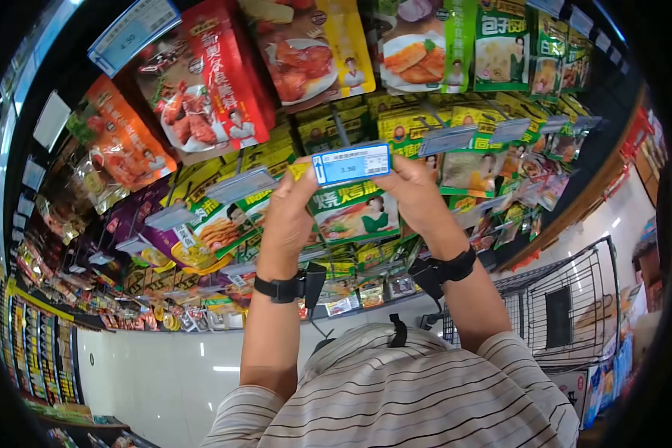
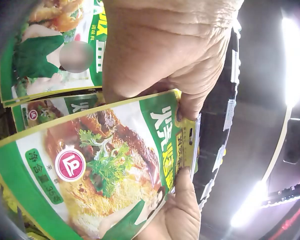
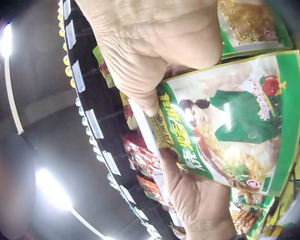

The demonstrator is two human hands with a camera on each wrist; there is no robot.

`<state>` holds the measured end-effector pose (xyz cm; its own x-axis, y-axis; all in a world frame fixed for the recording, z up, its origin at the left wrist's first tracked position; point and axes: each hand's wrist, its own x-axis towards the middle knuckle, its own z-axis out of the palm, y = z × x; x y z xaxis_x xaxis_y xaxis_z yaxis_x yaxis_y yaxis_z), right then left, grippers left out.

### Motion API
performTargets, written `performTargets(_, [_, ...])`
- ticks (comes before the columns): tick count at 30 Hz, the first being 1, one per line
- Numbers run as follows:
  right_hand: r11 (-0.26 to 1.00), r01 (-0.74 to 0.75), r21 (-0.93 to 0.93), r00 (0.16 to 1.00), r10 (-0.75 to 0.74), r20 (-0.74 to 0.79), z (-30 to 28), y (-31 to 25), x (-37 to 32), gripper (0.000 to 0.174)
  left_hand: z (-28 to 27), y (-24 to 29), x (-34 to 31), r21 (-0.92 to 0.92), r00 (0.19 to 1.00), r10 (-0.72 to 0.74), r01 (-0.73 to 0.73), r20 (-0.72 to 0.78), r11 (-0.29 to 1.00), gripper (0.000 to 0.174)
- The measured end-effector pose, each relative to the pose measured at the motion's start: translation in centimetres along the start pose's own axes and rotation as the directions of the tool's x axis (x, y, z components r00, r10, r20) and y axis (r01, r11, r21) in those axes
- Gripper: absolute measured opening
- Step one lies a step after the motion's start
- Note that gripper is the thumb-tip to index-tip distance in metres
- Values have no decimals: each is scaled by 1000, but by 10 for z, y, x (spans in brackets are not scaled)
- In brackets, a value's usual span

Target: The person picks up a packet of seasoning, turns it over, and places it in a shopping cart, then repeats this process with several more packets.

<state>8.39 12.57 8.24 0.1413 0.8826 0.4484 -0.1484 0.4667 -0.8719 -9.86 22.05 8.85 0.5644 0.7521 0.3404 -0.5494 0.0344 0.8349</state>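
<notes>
A green-and-white seasoning packet [image 1: 355,218] hangs upright behind a blue-framed price tag [image 1: 351,169]. My left hand [image 1: 288,216] pinches its upper left corner, and my right hand [image 1: 423,201] holds the upper right one, both thumbs at the tag's ends. In the left wrist view the packet [image 2: 105,160] shows food and herbs, with my left hand [image 2: 165,45] above and my right hand [image 2: 177,215] below. The right wrist view has the packet [image 3: 235,125] between my right hand [image 3: 155,40] and my left hand [image 3: 197,200]. Fingers behind the packet are partly hidden.
Rows of hanging packets surround the hands, with a red pouch [image 1: 209,89] and a yellow one [image 1: 313,56] above. Other price tags [image 1: 235,187] jut out from the hooks. A wire shopping cart [image 1: 560,306] stands at the right on the pale floor [image 1: 149,373].
</notes>
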Motion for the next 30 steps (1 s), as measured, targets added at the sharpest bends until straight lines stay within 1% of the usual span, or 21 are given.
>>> performTargets(3, [1000,4,1,1000,-4,21,-4,3,2,33,-1,-1,1,17,1000,2,-2,18,1000,30])
performTargets(8, [999,13,42,1000,-14,15,-3,0,5,35,-4,-7,8,22,1000,10,-9,-11,1000,27])
performTargets(10, [1000,12,23,1000,-12,-5,-3,1,4,34,-1,-10,11,57,999,-6,8,-47,998,25])
performTargets(14, [1000,-24,-19,998,23,-50,-5,2,6,28,3,-10,12,67,998,20,-16,-57,998,22])
performTargets(17, [997,-62,35,989,66,-133,1,1,10,25,7,-6,17,105,998,13,-6,-66,994,22])
performTargets(19, [997,-72,1,985,72,-154,-5,12,13,25,9,-5,19,154,997,18,-6,-79,988,23])
performTargets(23, [998,-69,-5,982,67,-179,-11,22,15,25,12,-5,19,149,996,-4,18,-94,989,23])
performTargets(26, [997,-48,58,981,58,-186,0,10,17,24,13,-3,20,133,995,1,11,-96,991,22])
performTargets(30, [996,-64,66,974,77,-215,3,5,16,25,17,-3,20,123,994,5,9,-109,992,24])
